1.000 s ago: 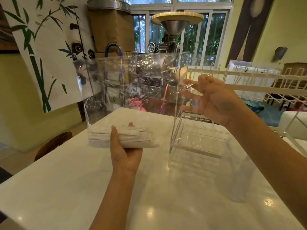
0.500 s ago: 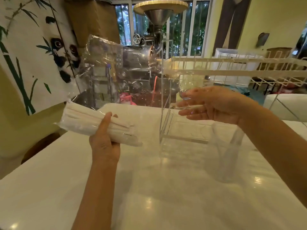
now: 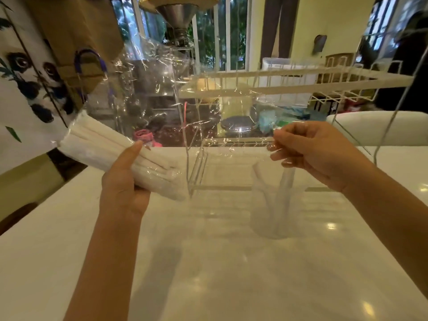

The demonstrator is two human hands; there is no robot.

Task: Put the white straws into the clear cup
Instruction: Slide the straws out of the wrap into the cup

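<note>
While the left hand (image 3: 125, 181) wraps its fingers and thumb around the bundle of white paper-wrapped straws (image 3: 111, 151), it grips them near their lower end, so most of their length reaches up and away to the left, off the table edge. The bundle's long axis runs diagonally, from upper left down toward the lower right, and its lower tip points roughly at the middle of the white glossy table (image 3: 208, 274). The right hand (image 3: 312, 156) pinches the far edge of the crinkled clear plastic bag (image 3: 162, 100) that sheathes the straws, stretching the film across the space between the two hands. The tall clear plastic cup (image 3: 273, 205) stands upright on the table, below the right hand and well to the right of the straws' lower end; it seems to hold a straw or two already, though its transparency makes that hard to confirm. Judging by this layout, the left hand carries the load but is the farther one from the cup, so the bundle must come free of the bag, swing upright and travel rightward.
</note>
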